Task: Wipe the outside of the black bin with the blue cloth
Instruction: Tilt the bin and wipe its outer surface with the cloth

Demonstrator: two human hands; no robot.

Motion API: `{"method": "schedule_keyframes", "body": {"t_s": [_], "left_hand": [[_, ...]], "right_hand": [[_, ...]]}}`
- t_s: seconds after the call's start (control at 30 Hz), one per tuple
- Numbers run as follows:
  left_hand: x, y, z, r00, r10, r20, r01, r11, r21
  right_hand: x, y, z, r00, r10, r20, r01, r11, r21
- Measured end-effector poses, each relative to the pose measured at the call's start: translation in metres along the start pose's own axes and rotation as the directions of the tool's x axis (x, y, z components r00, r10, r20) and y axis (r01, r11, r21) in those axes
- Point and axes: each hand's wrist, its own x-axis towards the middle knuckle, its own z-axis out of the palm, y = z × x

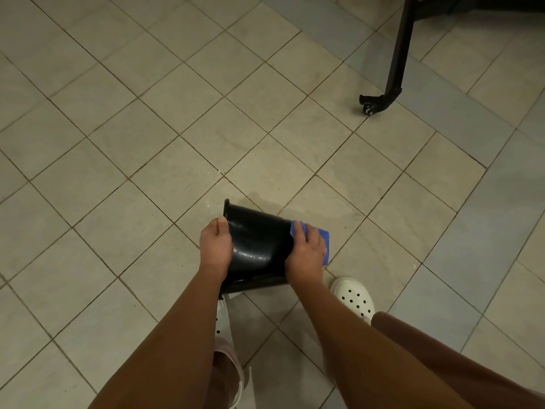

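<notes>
So from the head camera, looking straight down: the black bin point(259, 240) is tipped over on its side, low over the tiled floor point(147, 113) right in front of the person's feet, open rim pointing left and the narrower bottom end pointing right. Can't tell if it's actually resting on the tiles or held just off them. The left hand point(216, 243) has its grip clamped on the rim end, thumb on top of the wall and the other fingers wrapped round out of sight. The right hand point(306, 249) is at the bottom end, its grip closed down over the blue cloth point(324, 233), fingers bent across it and pushing it against the bin's outside; a bit of blue sticks out past the fingertips and along the right edge of the hand. The bin's side between the two hands looks shiny. A white clog point(354, 296) sits near right of the bin, and another clog point(222, 320) is partly hidden under the left forearm. Far right there's a black metal leg point(396, 54) ending in a little caster wheel point(367, 107), well apart from the bin.
</notes>
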Motion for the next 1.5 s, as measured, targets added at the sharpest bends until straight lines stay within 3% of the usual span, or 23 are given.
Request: {"method": "schedule_keyframes", "body": {"t_s": [0.07, 0.27, 0.43, 0.6, 0.8, 0.93, 1.07, 1.23, 1.5], "left_hand": [[0.0, 0.002, 0.001, 1.0, 0.004, 0.0, -0.004, 1.0, -0.001], [-0.001, 0.004, -0.001, 1.0, -0.007, 0.003, 0.007, 1.0, -0.024], [0.001, 0.008, -0.003, 0.998, -0.056, 0.035, 0.058, 0.998, -0.037], [0.014, 0.023, -0.012, 0.962, -0.235, 0.14, 0.247, 0.966, -0.077], [0.021, 0.031, -0.003, 0.915, -0.385, 0.117, 0.392, 0.919, -0.038], [0.022, 0.045, 0.007, 0.956, -0.293, 0.007, 0.293, 0.956, 0.01], [0.009, 0.05, 0.015, 0.991, -0.056, -0.124, 0.063, 0.996, 0.056], [0.006, 0.048, 0.015, 0.978, 0.137, -0.16, -0.112, 0.981, 0.158], [0.007, 0.03, -0.008, 0.997, -0.005, -0.083, 0.008, 0.999, 0.035]], "right_hand": [[-0.026, -0.01, 0.012, 0.999, -0.042, -0.022, 0.041, 0.999, -0.033], [-0.018, -0.002, 0.005, 0.922, -0.387, 0.022, 0.388, 0.917, -0.091], [0.01, 0.016, -0.007, 0.982, -0.154, 0.107, 0.152, 0.988, 0.025], [0.0, 0.021, 0.001, 0.983, -0.18, 0.043, 0.172, 0.974, 0.15], [-0.015, 0.027, 0.006, 0.987, -0.15, -0.063, 0.161, 0.956, 0.247], [-0.013, 0.029, 0.006, 0.981, -0.113, -0.155, 0.162, 0.92, 0.356], [-0.005, 0.027, 0.0, 0.966, -0.089, -0.244, 0.182, 0.903, 0.388], [-0.011, 0.013, 0.005, 0.974, 0.044, -0.222, 0.046, 0.921, 0.387], [-0.04, 0.005, 0.033, 0.945, -0.284, -0.164, 0.316, 0.922, 0.225]]}}
